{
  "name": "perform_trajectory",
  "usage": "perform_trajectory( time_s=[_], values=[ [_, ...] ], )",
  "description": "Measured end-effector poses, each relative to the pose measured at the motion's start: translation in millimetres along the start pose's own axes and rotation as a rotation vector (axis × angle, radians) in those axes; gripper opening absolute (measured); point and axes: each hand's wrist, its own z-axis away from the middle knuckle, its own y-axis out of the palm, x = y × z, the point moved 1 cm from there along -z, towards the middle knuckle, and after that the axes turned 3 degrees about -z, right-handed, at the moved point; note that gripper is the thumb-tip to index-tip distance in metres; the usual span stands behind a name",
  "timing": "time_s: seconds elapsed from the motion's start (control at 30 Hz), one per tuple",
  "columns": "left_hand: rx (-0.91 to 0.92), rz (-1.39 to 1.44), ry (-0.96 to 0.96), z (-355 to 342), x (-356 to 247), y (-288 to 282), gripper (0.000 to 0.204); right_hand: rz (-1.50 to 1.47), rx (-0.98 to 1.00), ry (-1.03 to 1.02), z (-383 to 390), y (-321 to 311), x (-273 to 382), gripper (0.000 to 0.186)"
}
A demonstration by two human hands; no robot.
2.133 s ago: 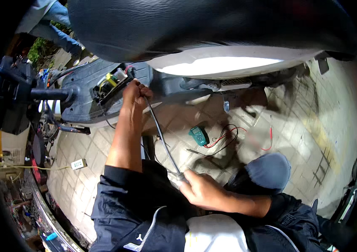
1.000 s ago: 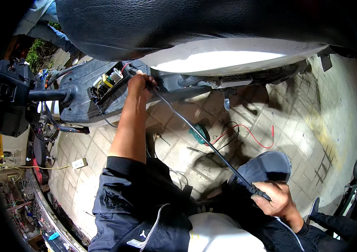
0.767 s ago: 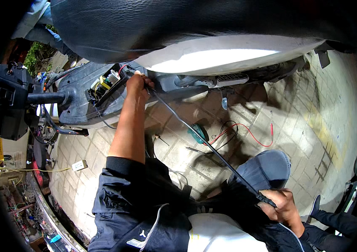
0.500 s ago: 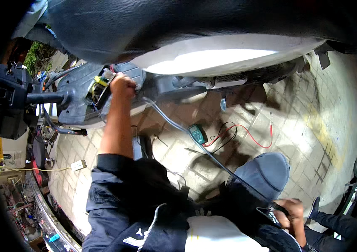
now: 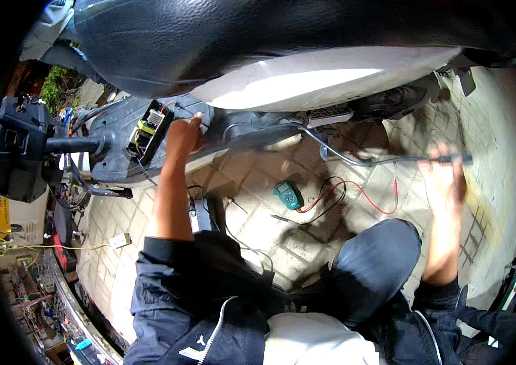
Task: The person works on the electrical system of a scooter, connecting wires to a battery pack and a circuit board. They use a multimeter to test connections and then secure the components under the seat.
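Observation:
My left hand (image 5: 185, 136) is closed, its thumb raised, beside an opened black case (image 5: 162, 135) with a circuit board and yellow-wrapped parts inside. The case lies tilted on the dark footboard (image 5: 115, 158) of a scooter. What my left fingers hold, if anything, is hidden. Out to the right, my right hand (image 5: 444, 179) is closed around the thick dark end of a grey cable (image 5: 364, 163). That cable runs left from my right hand, sags above the paving and curves up to the scooter's side near my left hand.
A green multimeter (image 5: 286, 193) with red and black leads lies on the paving before me. The black seat (image 5: 282, 30) overhangs the far side. A white power strip (image 5: 120, 240) lies left on a yellow cord. My knee (image 5: 376, 255) juts up at centre right.
My right hand has swung from beside my knee outward and away to the far right, carrying the cable end. The cable now lies farther from me. My left hand has shifted slightly toward me.

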Motion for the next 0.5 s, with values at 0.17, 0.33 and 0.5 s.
perform_trajectory(
  time_s=[0.17,0.33,0.5],
  values=[
    [-0.546,-0.820,0.468,9,-7,-79,0.073,-0.096,0.306,0.107,-80,16,-43,0.044],
    [0.007,-0.729,0.329,-30,32,-138,0.122,-0.083,0.387,0.211,-89,31,-60,0.045],
    [0.033,-0.763,0.376,-17,-2,-118,0.110,0.040,0.358,0.207,-87,32,-52,0.045]
  ],
)
